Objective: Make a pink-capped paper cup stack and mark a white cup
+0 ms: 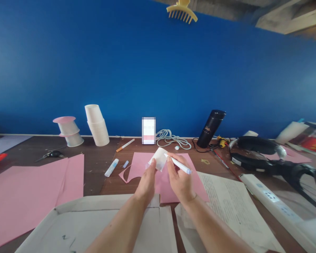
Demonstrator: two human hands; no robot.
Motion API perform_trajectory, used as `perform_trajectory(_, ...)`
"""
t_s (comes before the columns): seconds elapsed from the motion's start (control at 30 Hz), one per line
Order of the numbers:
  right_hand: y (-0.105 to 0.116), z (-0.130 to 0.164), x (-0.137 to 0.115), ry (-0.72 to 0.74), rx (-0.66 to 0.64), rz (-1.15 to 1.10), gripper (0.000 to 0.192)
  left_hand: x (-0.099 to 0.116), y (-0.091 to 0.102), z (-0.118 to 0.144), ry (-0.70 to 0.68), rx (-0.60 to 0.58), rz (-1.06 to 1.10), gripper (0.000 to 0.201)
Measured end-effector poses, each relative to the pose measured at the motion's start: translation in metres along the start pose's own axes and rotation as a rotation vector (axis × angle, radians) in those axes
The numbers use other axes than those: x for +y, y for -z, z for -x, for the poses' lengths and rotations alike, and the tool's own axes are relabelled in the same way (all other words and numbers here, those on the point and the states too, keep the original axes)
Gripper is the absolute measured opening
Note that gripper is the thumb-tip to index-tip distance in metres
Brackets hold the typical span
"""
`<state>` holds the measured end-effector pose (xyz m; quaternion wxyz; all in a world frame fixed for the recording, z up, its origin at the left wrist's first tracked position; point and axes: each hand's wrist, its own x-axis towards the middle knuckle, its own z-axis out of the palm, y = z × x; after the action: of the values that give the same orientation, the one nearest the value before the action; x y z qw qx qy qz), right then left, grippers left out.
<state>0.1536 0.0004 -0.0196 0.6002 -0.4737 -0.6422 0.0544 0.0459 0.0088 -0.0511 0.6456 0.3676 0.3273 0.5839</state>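
My left hand holds a small white paper cup tilted on its side, above a pink paper sheet with a curved piece cut out of its left edge. My right hand grips a white glue stick or pen, and its tip touches the cup's side. Both hands hover over the middle of the brown table.
A stack of white cups and two pink-topped cups stand at the back left. Scissors, a glue tube and its cap lie nearby. Large pink sheets left, cardboard tray front, printed papers, power strip, black flask right.
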Motion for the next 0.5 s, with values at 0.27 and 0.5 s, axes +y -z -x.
perform_trajectory(0.27, -0.0009, 0.0002, -0.0008, 0.001, 0.004, -0.005, 0.019, 0.0012, -0.0015, 0.001, 0.006, 0.047, -0.017, 0.055)
perform_trajectory(0.5, -0.0005, 0.0011, -0.0033, 0.006, 0.001, 0.014, 0.019, 0.0019, -0.0006, 0.0015, -0.007, 0.048, -0.038, 0.055)
